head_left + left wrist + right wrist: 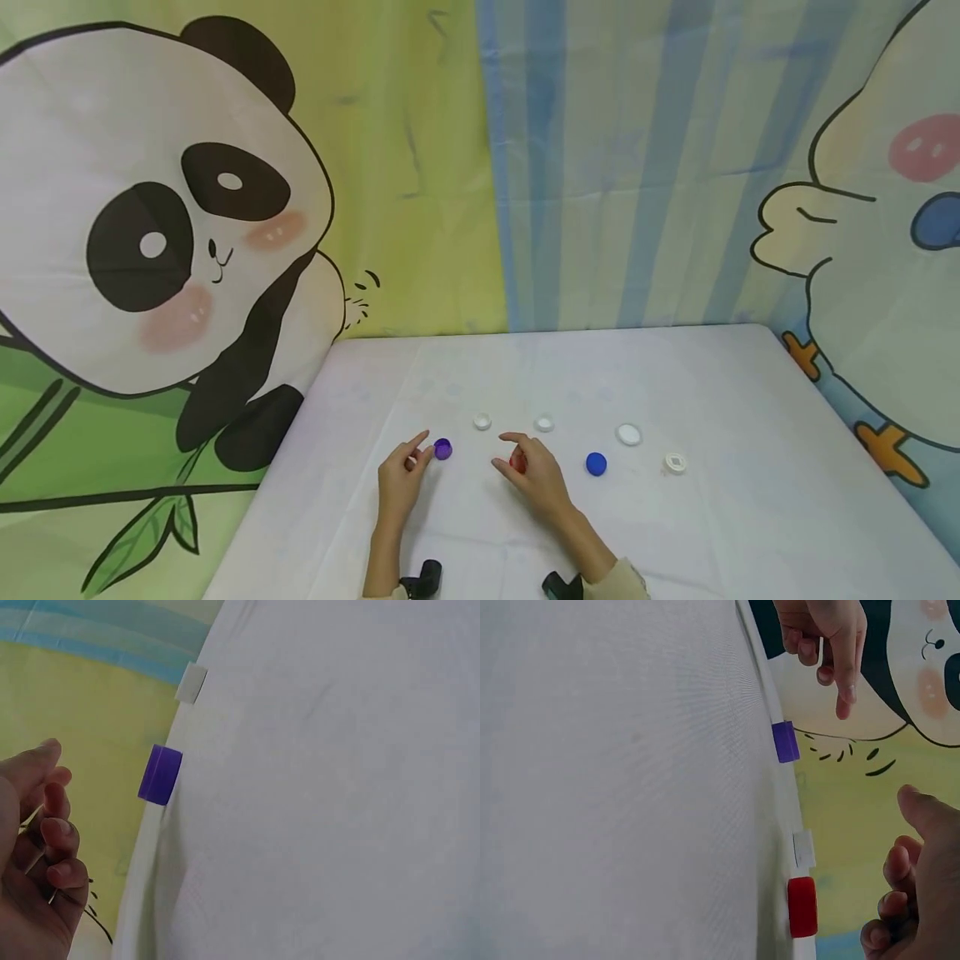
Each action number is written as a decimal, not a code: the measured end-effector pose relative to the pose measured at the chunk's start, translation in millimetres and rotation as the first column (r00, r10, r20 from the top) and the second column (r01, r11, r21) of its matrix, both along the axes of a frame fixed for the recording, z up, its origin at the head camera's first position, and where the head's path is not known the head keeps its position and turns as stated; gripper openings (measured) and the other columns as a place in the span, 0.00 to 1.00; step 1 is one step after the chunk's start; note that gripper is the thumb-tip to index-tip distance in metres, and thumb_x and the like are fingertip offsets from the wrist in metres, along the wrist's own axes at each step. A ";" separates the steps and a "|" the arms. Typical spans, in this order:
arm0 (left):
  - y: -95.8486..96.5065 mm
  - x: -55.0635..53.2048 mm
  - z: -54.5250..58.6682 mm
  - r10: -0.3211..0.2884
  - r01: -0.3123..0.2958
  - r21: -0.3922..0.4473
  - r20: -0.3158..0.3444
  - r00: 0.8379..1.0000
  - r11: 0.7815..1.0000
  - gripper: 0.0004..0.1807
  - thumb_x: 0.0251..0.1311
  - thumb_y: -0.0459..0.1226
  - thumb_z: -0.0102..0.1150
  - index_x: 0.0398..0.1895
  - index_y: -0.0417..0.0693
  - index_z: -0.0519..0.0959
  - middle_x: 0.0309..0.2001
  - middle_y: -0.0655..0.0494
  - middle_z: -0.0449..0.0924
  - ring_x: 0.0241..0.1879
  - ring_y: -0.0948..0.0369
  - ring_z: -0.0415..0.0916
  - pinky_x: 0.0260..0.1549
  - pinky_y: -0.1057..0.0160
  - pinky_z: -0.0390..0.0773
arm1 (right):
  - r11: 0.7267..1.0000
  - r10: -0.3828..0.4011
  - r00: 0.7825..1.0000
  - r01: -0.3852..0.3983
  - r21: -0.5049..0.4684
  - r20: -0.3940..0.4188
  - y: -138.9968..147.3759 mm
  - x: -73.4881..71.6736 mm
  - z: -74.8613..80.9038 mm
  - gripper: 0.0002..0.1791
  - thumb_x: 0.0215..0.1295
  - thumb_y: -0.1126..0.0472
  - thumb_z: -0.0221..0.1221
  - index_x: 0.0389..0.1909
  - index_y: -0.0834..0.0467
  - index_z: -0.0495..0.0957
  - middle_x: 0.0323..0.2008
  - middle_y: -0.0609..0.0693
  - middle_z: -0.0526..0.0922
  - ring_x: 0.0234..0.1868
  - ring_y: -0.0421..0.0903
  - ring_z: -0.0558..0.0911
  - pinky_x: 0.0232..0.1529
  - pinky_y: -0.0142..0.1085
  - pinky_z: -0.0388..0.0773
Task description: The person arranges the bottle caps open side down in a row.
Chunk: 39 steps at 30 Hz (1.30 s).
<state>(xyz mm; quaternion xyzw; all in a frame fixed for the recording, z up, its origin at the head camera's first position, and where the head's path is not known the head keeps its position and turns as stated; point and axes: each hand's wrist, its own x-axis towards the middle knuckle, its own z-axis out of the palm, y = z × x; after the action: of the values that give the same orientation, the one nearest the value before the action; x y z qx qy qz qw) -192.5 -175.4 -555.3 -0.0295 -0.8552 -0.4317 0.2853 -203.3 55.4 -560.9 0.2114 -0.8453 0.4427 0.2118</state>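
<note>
My left hand (399,485) hovers just left of a small purple cap (443,449), its thumb and forefinger spread and the other fingers loosely bent. Nothing is in that hand; the left wrist view shows a gap between its fingertips and the purple cap (160,775). Over a red cap (517,460), partly hidden in the head view, my right hand (542,482) also has thumb and forefinger apart. From the right wrist view, the red cap (802,907) sits on the table, apart from the fingers.
Behind the hands lie two small white caps, one left (482,422) and another white cap (544,423) right of it. Farther right are a blue cap (596,464), a white cap (629,434) and a square-holed white piece (675,463). A printed curtain (420,208) stands behind the white table (720,383).
</note>
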 end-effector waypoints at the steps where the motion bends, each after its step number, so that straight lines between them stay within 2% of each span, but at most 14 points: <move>1: -3.7 -0.5 -1.2 0.011 -0.011 0.007 0.018 1.000 1.000 0.15 0.51 0.37 0.62 0.44 0.45 0.81 0.21 0.62 0.71 0.16 0.71 0.59 0.13 0.72 0.62 | 1.000 0.016 1.000 -0.016 -0.013 -0.001 -4.3 -1.0 1.3 0.20 0.52 0.50 0.63 0.45 0.53 0.75 0.18 0.39 0.67 0.21 0.33 0.63 0.21 0.24 0.60; 4: -10.6 -2.3 -4.9 0.020 -0.025 0.052 0.086 0.996 0.998 0.15 0.53 0.37 0.60 0.46 0.46 0.80 0.23 0.60 0.73 0.18 0.69 0.62 0.15 0.71 0.64 | 0.995 0.091 0.996 -0.090 -0.046 0.023 -17.5 -5.2 5.3 0.20 0.54 0.52 0.62 0.46 0.57 0.75 0.19 0.40 0.68 0.20 0.33 0.64 0.20 0.24 0.61; 6: -12.0 -3.8 -7.5 0.012 -0.022 0.080 0.123 0.992 0.997 0.16 0.54 0.39 0.59 0.47 0.47 0.79 0.24 0.59 0.74 0.20 0.68 0.64 0.18 0.71 0.66 | 0.986 0.160 0.984 -0.156 -0.051 0.078 -25.6 -7.6 6.8 0.22 0.54 0.53 0.62 0.48 0.60 0.74 0.20 0.41 0.70 0.20 0.33 0.65 0.21 0.24 0.64; 7: -12.1 -4.2 -9.1 0.005 -0.018 0.096 0.134 0.991 0.995 0.16 0.55 0.39 0.59 0.47 0.46 0.79 0.24 0.58 0.74 0.21 0.68 0.65 0.18 0.71 0.66 | 0.979 0.200 0.973 -0.195 -0.053 0.118 -28.9 -8.3 7.4 0.24 0.54 0.54 0.62 0.50 0.62 0.73 0.21 0.42 0.71 0.20 0.33 0.67 0.21 0.24 0.66; 10: -11.5 -5.3 -12.8 -0.009 -0.010 0.129 0.146 0.989 0.992 0.17 0.55 0.41 0.59 0.48 0.47 0.79 0.25 0.58 0.75 0.21 0.67 0.66 0.18 0.70 0.68 | 0.952 0.305 0.920 -0.303 -0.045 0.247 -37.3 -9.8 6.6 0.30 0.54 0.54 0.62 0.55 0.65 0.69 0.26 0.47 0.75 0.25 0.35 0.72 0.28 0.25 0.71; 13: -11.8 -6.6 -16.2 -0.020 0.002 0.131 0.137 0.990 0.991 0.16 0.54 0.40 0.60 0.47 0.47 0.79 0.25 0.58 0.75 0.21 0.67 0.67 0.18 0.70 0.68 | 0.924 0.375 0.867 -0.378 -0.056 0.329 -44.2 -12.0 4.5 0.34 0.54 0.54 0.63 0.58 0.66 0.65 0.32 0.52 0.77 0.30 0.38 0.76 0.34 0.27 0.74; 15: -12.4 -7.6 -18.2 -0.032 0.019 0.097 0.135 0.990 0.995 0.16 0.54 0.40 0.60 0.47 0.47 0.79 0.25 0.59 0.75 0.22 0.68 0.67 0.20 0.71 0.69 | 0.914 0.399 0.847 -0.398 -0.077 0.351 -48.0 -14.1 2.7 0.34 0.54 0.56 0.63 0.59 0.67 0.64 0.35 0.55 0.77 0.33 0.40 0.78 0.36 0.28 0.75; 18: -13.3 -8.3 -20.0 -0.044 0.041 0.023 0.138 0.990 0.999 0.16 0.54 0.39 0.60 0.47 0.47 0.79 0.24 0.60 0.74 0.22 0.67 0.67 0.21 0.70 0.69 | 0.909 0.410 0.833 -0.404 -0.099 0.370 -53.1 -17.6 -0.8 0.34 0.54 0.58 0.63 0.59 0.68 0.63 0.36 0.56 0.77 0.34 0.40 0.78 0.37 0.27 0.75; 21: -14.5 -9.3 -20.4 -0.043 0.054 -0.058 0.169 0.985 0.997 0.16 0.54 0.38 0.60 0.47 0.48 0.79 0.23 0.61 0.73 0.21 0.68 0.66 0.21 0.69 0.67 | 0.917 0.392 0.840 -0.390 -0.085 0.376 -57.5 -21.1 -2.8 0.34 0.53 0.59 0.63 0.58 0.68 0.64 0.35 0.55 0.77 0.32 0.38 0.77 0.34 0.25 0.74; 25: -16.3 -11.0 -18.4 -0.063 0.093 -0.106 0.256 0.965 0.990 0.16 0.55 0.37 0.58 0.49 0.49 0.78 0.23 0.61 0.71 0.20 0.67 0.62 0.19 0.69 0.63 | 0.946 0.309 0.889 -0.324 -0.012 0.339 -65.4 -27.2 -6.9 0.31 0.51 0.60 0.65 0.55 0.68 0.68 0.30 0.52 0.78 0.27 0.35 0.74 0.29 0.24 0.71; 28: -19.0 -13.4 -17.4 -0.087 0.128 -0.119 0.301 0.950 0.985 0.17 0.56 0.38 0.58 0.49 0.48 0.78 0.23 0.61 0.71 0.20 0.68 0.61 0.19 0.69 0.62 | 0.964 0.244 0.917 -0.264 0.019 0.316 -72.3 -31.5 -12.1 0.27 0.51 0.60 0.64 0.53 0.66 0.71 0.26 0.48 0.77 0.23 0.32 0.70 0.25 0.24 0.69; 33: -22.2 -16.9 -15.8 -0.096 0.146 -0.126 0.334 0.937 0.981 0.15 0.54 0.40 0.59 0.47 0.51 0.80 0.22 0.63 0.71 0.20 0.68 0.63 0.19 0.69 0.63 | 0.978 0.203 0.935 -0.211 -0.003 0.292 -79.5 -35.5 -16.7 0.21 0.51 0.63 0.63 0.48 0.64 0.76 0.20 0.43 0.75 0.19 0.30 0.68 0.20 0.24 0.67; 39: -22.5 -17.9 -14.4 -0.092 0.141 -0.117 0.345 0.934 0.983 0.14 0.53 0.42 0.61 0.43 0.51 0.81 0.21 0.62 0.72 0.20 0.66 0.63 0.20 0.68 0.63 | 0.984 0.170 0.949 -0.176 -0.002 0.266 -83.1 -38.4 -17.8 0.17 0.49 0.64 0.65 0.43 0.62 0.79 0.16 0.42 0.73 0.17 0.31 0.67 0.19 0.24 0.65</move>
<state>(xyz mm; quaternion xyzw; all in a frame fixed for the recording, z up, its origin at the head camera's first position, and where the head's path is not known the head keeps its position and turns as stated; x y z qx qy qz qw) -210.4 -197.9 -569.7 -0.0257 -0.9163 -0.3855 0.1055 -241.7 -27.6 -578.7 0.2257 -0.8490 0.4746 0.0551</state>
